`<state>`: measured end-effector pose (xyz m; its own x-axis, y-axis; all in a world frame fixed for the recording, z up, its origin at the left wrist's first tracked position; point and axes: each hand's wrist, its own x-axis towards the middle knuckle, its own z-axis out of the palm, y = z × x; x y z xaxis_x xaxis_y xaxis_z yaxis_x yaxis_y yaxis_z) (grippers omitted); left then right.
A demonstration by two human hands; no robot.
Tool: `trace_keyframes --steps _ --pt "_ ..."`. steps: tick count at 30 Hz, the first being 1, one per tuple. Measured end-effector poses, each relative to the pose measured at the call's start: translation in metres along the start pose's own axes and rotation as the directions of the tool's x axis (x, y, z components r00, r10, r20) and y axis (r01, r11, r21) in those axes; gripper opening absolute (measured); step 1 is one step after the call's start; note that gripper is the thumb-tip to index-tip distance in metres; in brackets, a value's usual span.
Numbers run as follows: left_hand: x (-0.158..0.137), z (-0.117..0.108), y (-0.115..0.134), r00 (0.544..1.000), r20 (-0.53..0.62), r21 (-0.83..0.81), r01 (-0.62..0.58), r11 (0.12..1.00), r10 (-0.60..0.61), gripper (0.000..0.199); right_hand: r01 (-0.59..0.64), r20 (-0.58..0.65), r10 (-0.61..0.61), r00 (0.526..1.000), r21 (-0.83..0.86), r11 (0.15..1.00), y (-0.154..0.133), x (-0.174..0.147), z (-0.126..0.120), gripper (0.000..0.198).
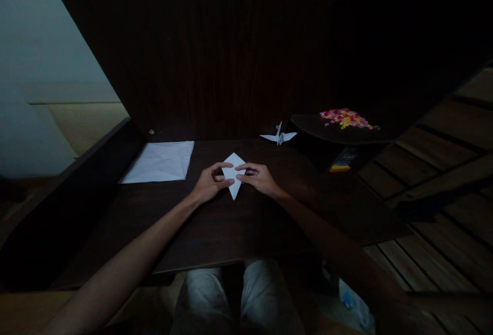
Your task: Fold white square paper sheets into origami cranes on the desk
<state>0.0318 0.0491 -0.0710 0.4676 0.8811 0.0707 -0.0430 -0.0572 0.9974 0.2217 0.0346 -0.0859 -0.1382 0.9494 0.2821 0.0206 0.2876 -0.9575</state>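
Evenly pinned between two hands, a kite-shaped origami fold [233, 174]

Both hands are grasping the one piece: the left hand [208, 186] pinches its left side and the right hand [260, 178] its right, each with the thumb on the upper face and the index finger near the upper edges. The fold sits between the fingertips, over the dark wooden desk [200, 227]. The matching grip probably keeps the layers flat and the two halves lined up, and having it straight ahead seems to give both thumbs equal reach. Creased white paper [159, 162], perhaps more than one sheet, lies beyond the left hand and to its left, likely put there to leave the middle free. A white origami crane [280, 138] with spread wings stands beyond the right hand, apart from it, perhaps set back so that it isn't knocked. Farther off to the right of that hand, a heap of small pink, red and yellow pieces [346, 118] rests on a rounded shelf [304, 122], presumably kept out of the way.

As for the fold itself, it is plain white, pointed at top and bottom, with a crease running down the middle toward the lower tip; whether the layers underneath are loose, I cannot tell
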Motion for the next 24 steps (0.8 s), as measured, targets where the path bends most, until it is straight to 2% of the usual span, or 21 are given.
trace_keyframes --steps 5,8,12,14,17,20,22,24 --pt "0.0000 0.0023 -0.0018 0.999 0.037 -0.027 0.012 1.000 -0.011 0.057 -0.046 -0.034 0.045 0.998 -0.033 0.998 0.0008 -0.0002 -0.0007 0.032" --pt "0.0004 0.0028 -0.0022 0.999 0.024 -0.017 -0.020 1.000 0.021 0.058 -0.032 -0.053 0.032 0.998 0.000 0.999 0.0002 -0.0001 0.0003 0.036" --pt "-0.0004 0.0027 -0.0002 0.999 0.024 -0.018 -0.033 0.999 0.033 0.061 -0.066 -0.083 0.080 0.993 0.159 0.985 -0.0009 0.0009 0.0018 0.066" --pt "-0.0018 0.0025 0.0021 0.999 0.044 -0.016 -0.023 1.000 0.023 0.064 -0.109 -0.086 0.129 0.988 0.203 0.973 -0.0008 0.0018 0.0014 0.073" --pt "-0.0037 0.0028 0.0049 0.995 0.099 0.014 0.005 1.000 -0.007 0.062 -0.135 -0.088 0.153 0.984 0.188 0.973 -0.0002 0.0026 0.0003 0.058" --pt "-0.0029 0.0034 0.0039 0.997 0.079 0.057 -0.028 0.998 0.024 0.047 -0.130 -0.054 0.140 0.989 0.154 0.980 -0.0003 0.0021 0.0007 0.036" --pt "-0.0011 0.0036 0.0012 0.997 0.022 0.039 -0.075 0.996 0.074 0.043 -0.127 0.000 0.128 0.992 0.150 0.980 -0.0012 0.0010 0.0021 0.036" --pt "0.0006 0.0033 -0.0015 0.996 -0.019 0.000 -0.089 0.996 0.089 0.051 -0.124 0.059 0.116 0.991 0.156 0.980 -0.0028 -0.0005 0.0036 0.042"
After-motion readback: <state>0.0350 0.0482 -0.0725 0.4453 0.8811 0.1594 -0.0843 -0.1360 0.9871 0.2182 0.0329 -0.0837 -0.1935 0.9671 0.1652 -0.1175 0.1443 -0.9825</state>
